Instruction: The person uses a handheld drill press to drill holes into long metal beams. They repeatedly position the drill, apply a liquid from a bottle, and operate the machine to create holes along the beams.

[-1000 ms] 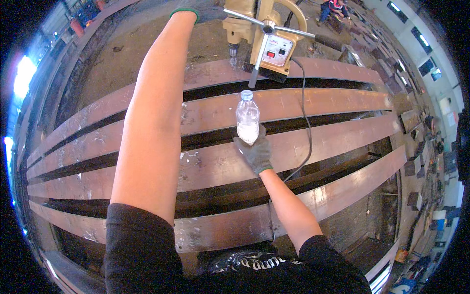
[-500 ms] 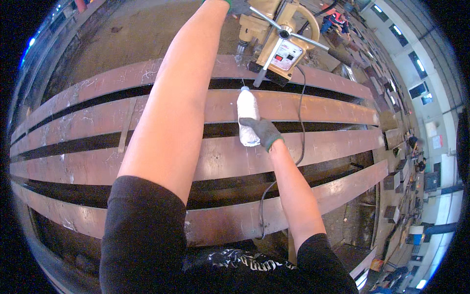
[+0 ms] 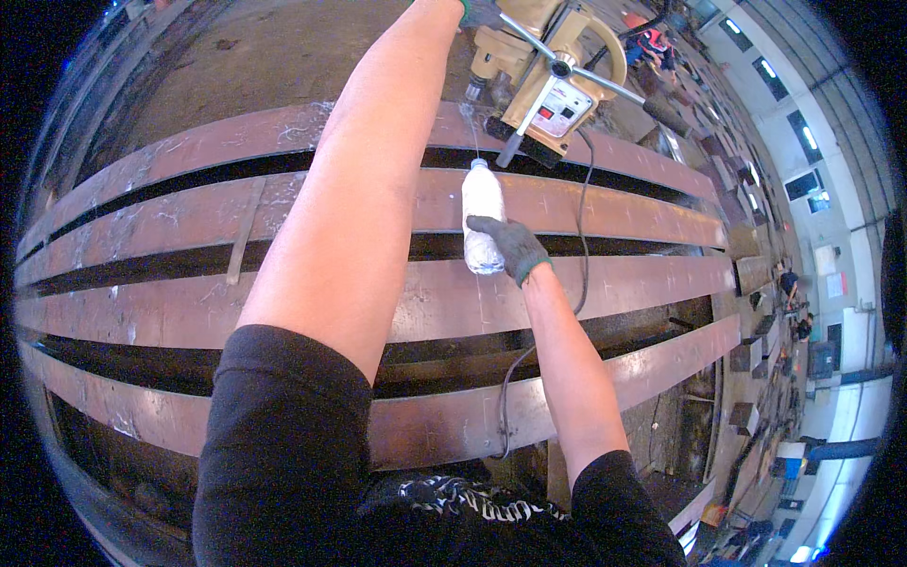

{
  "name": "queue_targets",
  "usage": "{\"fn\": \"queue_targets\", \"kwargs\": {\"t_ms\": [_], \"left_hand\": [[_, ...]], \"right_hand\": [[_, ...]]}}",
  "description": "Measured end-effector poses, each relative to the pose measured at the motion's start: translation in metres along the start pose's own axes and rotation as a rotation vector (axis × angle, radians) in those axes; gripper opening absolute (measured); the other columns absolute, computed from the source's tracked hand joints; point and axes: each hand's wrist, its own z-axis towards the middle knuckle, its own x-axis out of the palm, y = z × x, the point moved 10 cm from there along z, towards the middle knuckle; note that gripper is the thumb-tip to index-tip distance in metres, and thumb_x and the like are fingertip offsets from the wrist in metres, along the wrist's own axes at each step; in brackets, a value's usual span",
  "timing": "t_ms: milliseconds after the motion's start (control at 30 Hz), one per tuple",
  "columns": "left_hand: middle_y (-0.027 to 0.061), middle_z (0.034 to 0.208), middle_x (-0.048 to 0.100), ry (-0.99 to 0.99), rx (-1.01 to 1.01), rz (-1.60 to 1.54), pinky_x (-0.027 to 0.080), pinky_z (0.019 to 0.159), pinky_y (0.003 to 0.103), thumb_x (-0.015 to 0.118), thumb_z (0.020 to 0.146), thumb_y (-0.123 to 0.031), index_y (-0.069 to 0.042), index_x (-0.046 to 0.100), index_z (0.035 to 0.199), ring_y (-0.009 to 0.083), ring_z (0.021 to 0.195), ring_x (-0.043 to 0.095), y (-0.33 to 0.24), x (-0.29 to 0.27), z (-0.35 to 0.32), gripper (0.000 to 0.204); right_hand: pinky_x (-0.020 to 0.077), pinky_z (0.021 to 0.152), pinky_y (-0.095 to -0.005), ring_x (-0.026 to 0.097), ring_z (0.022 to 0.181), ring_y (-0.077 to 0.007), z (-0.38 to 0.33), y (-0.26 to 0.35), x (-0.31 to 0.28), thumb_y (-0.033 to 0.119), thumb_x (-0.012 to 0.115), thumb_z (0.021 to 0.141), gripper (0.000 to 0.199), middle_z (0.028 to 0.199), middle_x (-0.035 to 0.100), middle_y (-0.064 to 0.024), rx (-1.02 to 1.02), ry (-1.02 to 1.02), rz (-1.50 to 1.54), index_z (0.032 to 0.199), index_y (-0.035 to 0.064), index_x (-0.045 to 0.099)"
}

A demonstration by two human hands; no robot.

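My right hand (image 3: 515, 248), in a dark grey glove, is closed around a plastic bottle (image 3: 485, 203) of milky white liquid. Its capped top points away from me, and a thin pale stream seems to run from it toward the far steel bar. Just beyond stands a beige magnetic drill (image 3: 557, 104) with a three-spoke feed handle (image 3: 561, 68); its spindle (image 3: 475, 87) sits over a wet patch on that bar. My left arm stretches far forward, and my gloved left hand (image 3: 484, 13) shows only partly at the top edge, beside the drill; its fingers are hidden.
Several long reddish-brown steel bars (image 3: 557, 283) lie crosswise with dark gaps between them. A black cable (image 3: 586, 246) runs from the drill across them. A thin strip (image 3: 246, 231) lies over the bars at left. Another person (image 3: 652, 45) is far off at the upper right.
The view has shifted slightly, so the drill and my left arm appear further right. More of my left glove shows. The bottle stays in my right hand, its top still toward the drill.
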Motion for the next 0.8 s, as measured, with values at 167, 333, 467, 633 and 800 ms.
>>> {"fn": "queue_targets", "kwargs": {"t_ms": [167, 333, 467, 633, 800], "left_hand": [[0.0276, 0.104, 0.074, -0.007, -0.044, -0.042, 0.060, 0.081, 0.049, 0.076, 0.079, -0.045, 0.024, 0.029, 0.142, 0.0413, 0.094, 0.074, -0.001, -0.008, -0.008, 0.104], [0.0270, 0.104, 0.074, -0.015, -0.020, -0.021, 0.059, 0.082, 0.050, 0.074, 0.080, -0.046, 0.020, 0.037, 0.140, 0.0410, 0.095, 0.074, 0.001, -0.002, -0.001, 0.098], [0.0235, 0.104, 0.075, 0.024, 0.008, -0.028, 0.059, 0.084, 0.050, 0.073, 0.079, -0.050, 0.007, 0.064, 0.125, 0.0402, 0.095, 0.074, 0.003, 0.004, 0.001, 0.073], [0.0222, 0.103, 0.076, 0.008, 0.024, -0.022, 0.059, 0.085, 0.050, 0.073, 0.079, -0.050, -0.001, 0.075, 0.107, 0.0396, 0.096, 0.074, 0.004, 0.004, -0.001, 0.057], [0.0220, 0.104, 0.076, -0.012, 0.009, -0.027, 0.059, 0.085, 0.050, 0.073, 0.079, -0.048, -0.002, 0.075, 0.109, 0.0391, 0.096, 0.074, 0.002, 0.002, -0.004, 0.055]], "right_hand": [[0.0611, 0.072, -0.0371, 0.074, 0.080, -0.0241, 0.001, 0.003, 0.003, 0.032, 0.084, 0.085, 0.058, 0.101, 0.074, -0.0153, 0.011, 0.027, 0.049, 0.120, -0.0097, 0.065], [0.0610, 0.071, -0.0369, 0.074, 0.080, -0.0237, 0.019, -0.004, -0.008, 0.030, 0.082, 0.087, 0.054, 0.101, 0.074, -0.0146, 0.002, 0.006, -0.025, 0.120, -0.0090, 0.065], [0.0608, 0.070, -0.0367, 0.074, 0.080, -0.0233, 0.012, -0.002, -0.006, 0.030, 0.082, 0.088, 0.051, 0.101, 0.074, -0.0143, 0.030, -0.004, 0.012, 0.118, -0.0081, 0.066], [0.0606, 0.070, -0.0368, 0.074, 0.079, -0.0226, 0.010, 0.003, -0.006, 0.030, 0.083, 0.087, 0.052, 0.100, 0.074, -0.0137, -0.016, -0.001, 0.049, 0.118, -0.0079, 0.066], [0.0604, 0.069, -0.0366, 0.074, 0.079, -0.0226, 0.009, 0.004, -0.006, 0.030, 0.084, 0.085, 0.054, 0.100, 0.074, -0.0138, -0.020, 0.005, 0.095, 0.118, -0.0086, 0.066]]}}
